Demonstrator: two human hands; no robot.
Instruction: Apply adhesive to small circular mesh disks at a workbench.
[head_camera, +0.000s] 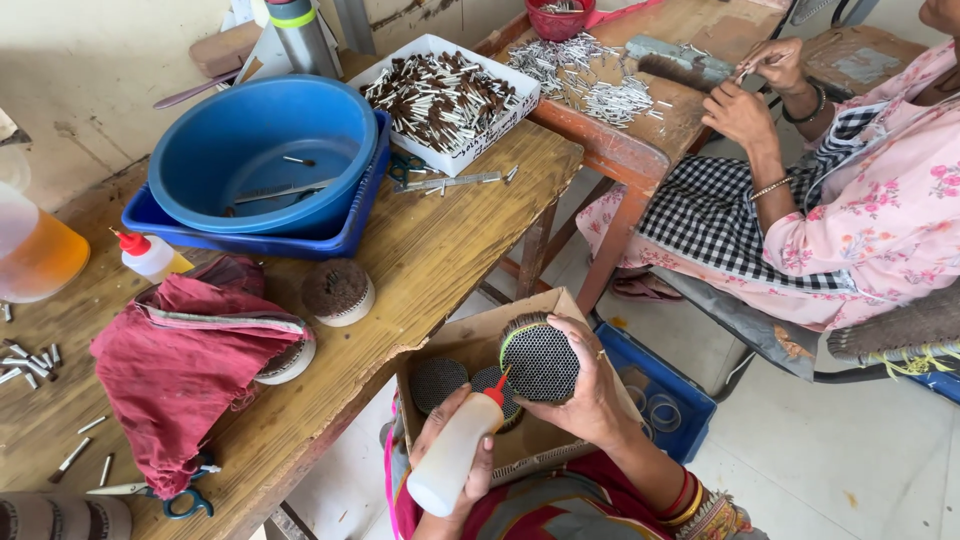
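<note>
My right hand (590, 395) grips a round brush head (540, 358) with a black perforated face and a green rim, tilted up over a cardboard box (470, 340) on my lap. My left hand (458, 458) holds a white squeeze bottle (452, 455) whose red nozzle (497, 385) touches the lower edge of the brush head. Two more perforated discs (438, 382) lie inside the box below the bottle.
A wooden table (440, 250) on the left carries a red cloth (185, 365), a blue basin (262, 150) in a blue tray, a white tray of brown bristle sticks (445, 95), a round brush (338, 291), scissors (165, 495). A seated person (850, 190) works at another table, upper right. Blue crate (660, 390) beside my knee.
</note>
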